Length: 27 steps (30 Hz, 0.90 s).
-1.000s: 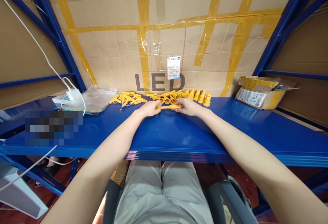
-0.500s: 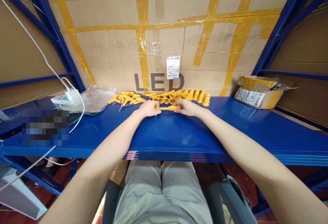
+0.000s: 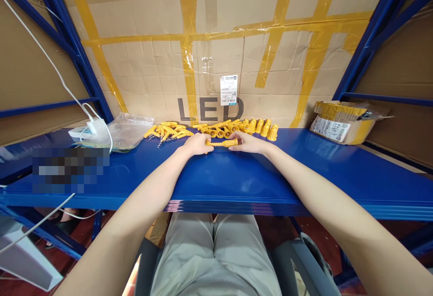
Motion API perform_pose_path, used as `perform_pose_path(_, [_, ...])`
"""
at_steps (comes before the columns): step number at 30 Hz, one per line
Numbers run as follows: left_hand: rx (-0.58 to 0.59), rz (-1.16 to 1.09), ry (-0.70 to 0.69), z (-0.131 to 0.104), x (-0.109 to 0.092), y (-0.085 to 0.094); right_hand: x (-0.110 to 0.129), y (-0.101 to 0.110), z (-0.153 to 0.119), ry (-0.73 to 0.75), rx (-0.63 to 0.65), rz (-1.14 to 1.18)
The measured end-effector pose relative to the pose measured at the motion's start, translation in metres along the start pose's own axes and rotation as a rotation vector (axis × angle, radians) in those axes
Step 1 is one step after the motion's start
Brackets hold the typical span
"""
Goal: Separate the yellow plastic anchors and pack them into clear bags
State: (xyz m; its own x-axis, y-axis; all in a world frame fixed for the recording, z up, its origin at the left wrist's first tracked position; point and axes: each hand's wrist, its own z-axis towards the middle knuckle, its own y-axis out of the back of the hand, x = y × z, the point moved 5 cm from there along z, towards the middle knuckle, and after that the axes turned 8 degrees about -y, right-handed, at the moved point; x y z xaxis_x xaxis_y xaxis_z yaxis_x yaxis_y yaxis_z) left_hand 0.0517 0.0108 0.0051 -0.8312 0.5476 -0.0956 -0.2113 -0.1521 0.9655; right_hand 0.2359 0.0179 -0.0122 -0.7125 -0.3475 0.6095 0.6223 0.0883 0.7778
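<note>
My left hand [image 3: 198, 144] is closed around the handle end of a yellow corkscrew [image 3: 216, 144], held level just above the table. Its ribbed shaft points right, and the tip meets a yellow bell-shaped sleeve [image 3: 230, 143]. The fingers of my right hand [image 3: 246, 142] pinch the wide end of that sleeve. How far the shaft reaches inside it is hidden. Behind my left hand lies a loose pile of yellow corkscrews [image 3: 168, 130], some with bare metal spirals. More yellow sleeves [image 3: 219, 133] lie behind both hands, and several stand upright [image 3: 272, 132] to the right.
The blue table [image 3: 237, 178] backs onto a taped cardboard sheet [image 3: 149, 70]. At left are a clear plastic bag [image 3: 130, 129], a white plug [image 3: 96, 127] with its cable, and a blurred-out object [image 3: 67, 169]. A small open carton [image 3: 341, 122] stands at right.
My right hand has shifted slightly along the sleeve, and more of its wide end shows between the fingers. My left hand keeps its hold on the corkscrew.
</note>
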Motion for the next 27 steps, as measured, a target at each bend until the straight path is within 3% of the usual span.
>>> perform_pose_path(6, [-0.012, -0.044, -0.012, 0.0007, 0.0008, -0.0021, 0.0024, 0.0055, -0.0008, 0.029, -0.033, -0.018])
perform_pose_path(11, [-0.04, -0.027, -0.019, 0.0005, -0.0001, 0.0002, 0.0051, 0.0065, -0.005, 0.0, 0.053, -0.034])
perform_pose_path(18, [-0.035, -0.018, -0.023, -0.0007, -0.0039, 0.0021, 0.0007, 0.0004, -0.0034, -0.037, 0.168, 0.159])
perform_pose_path(23, [-0.085, 0.017, -0.039, -0.0016, -0.0066, 0.0069, 0.0023, 0.0, -0.0041, -0.065, 0.157, 0.314])
perform_pose_path(27, [-0.075, 0.003, -0.02, -0.0008, -0.005, 0.0058, 0.0059, -0.001, -0.0055, -0.069, 0.159, 0.295])
